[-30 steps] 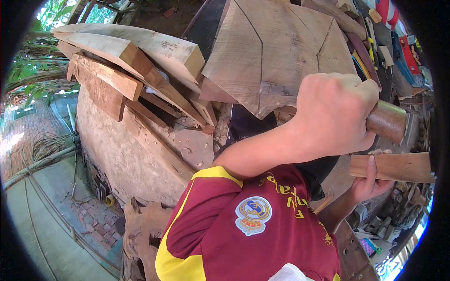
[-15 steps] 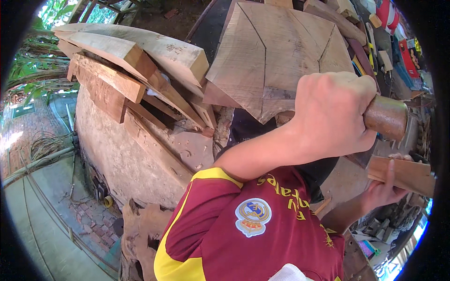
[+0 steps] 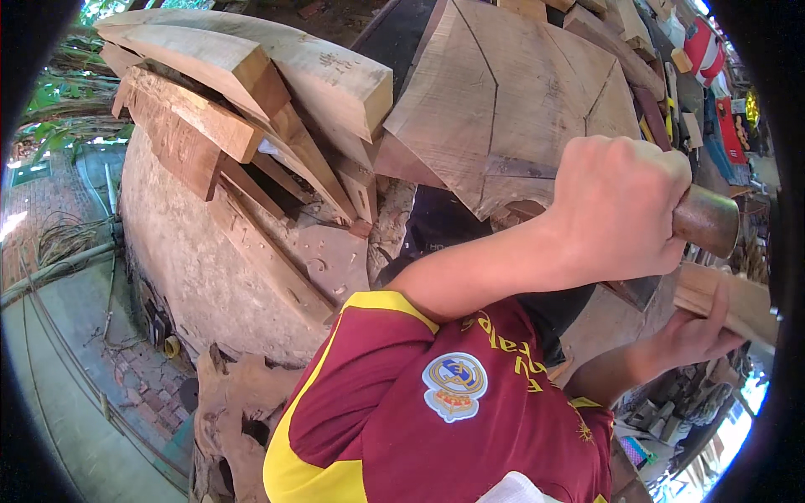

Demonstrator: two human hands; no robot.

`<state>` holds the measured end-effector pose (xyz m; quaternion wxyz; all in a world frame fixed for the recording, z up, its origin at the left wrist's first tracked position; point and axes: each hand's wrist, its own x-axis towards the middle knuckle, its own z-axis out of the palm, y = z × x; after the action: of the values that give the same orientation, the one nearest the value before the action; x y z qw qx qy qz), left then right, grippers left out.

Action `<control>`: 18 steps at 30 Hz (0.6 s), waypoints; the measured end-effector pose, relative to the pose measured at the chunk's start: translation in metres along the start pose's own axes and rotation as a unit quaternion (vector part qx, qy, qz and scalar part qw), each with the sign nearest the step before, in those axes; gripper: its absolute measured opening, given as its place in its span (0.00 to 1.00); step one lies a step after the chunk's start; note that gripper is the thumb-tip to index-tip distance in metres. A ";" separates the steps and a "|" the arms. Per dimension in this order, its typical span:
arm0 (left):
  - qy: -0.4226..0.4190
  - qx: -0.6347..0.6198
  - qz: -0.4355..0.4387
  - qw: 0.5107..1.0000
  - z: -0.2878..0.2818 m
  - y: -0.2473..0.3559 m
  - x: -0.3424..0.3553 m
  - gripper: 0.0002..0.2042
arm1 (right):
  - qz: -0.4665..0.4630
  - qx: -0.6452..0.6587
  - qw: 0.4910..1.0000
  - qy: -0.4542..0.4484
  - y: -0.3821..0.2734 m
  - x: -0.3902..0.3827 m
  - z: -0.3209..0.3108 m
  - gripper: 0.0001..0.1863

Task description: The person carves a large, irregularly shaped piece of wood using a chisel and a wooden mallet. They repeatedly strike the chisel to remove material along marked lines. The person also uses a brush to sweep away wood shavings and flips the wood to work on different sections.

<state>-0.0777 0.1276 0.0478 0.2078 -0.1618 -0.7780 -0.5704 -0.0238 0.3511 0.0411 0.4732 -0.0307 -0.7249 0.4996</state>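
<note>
Maroon shirt (image 3: pixel 511 436): yellow-trimmed, it covers our torso, below the marked slab (image 3: pixel 537 92).
Left hand (image 3: pixel 620 205): our grip is a tight fist around a brown cylinder (image 3: pixel 707 222), in front of the slab's lower right edge; one end juts out rightward.
Right hand (image 3: pixel 696 335): lower and farther right of the slab, our grip holds a wooden board (image 3: pixel 750 306), one finger laid up its face; the thumb we cannot make out.
Slab face: broad, light brown, crossed by dark angled lines.
Squared beams (image 3: pixel 327 67): they lean together left of the slab; whether they touch it, we cannot tell.
Gnarled wood (image 3: pixel 231 390): we see it well below and left of the slab.
Red-and-white item (image 3: pixel 703 52): among clutter, right of the slab.
Greenery (image 3: pixel 59 92): far left of the slab, past the beams.
</note>
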 end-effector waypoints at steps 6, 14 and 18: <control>0.020 0.030 0.006 0.999 0.002 -0.002 0.000 0.12 | -0.059 -0.189 0.969 -0.149 0.009 -0.042 -0.004 0.41; -0.035 0.034 0.020 0.999 0.014 -0.004 -0.008 0.12 | -0.111 -0.192 0.969 -0.111 0.017 -0.040 -0.009 0.39; -0.047 0.028 0.030 0.998 0.016 -0.004 -0.010 0.12 | -0.016 -0.135 0.988 -0.077 0.008 -0.015 -0.041 0.42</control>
<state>-0.0734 0.1414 0.0350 0.1925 -0.2063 -0.7971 -0.5338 0.0101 0.3758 0.0273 0.4157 -0.0444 -0.8204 0.3901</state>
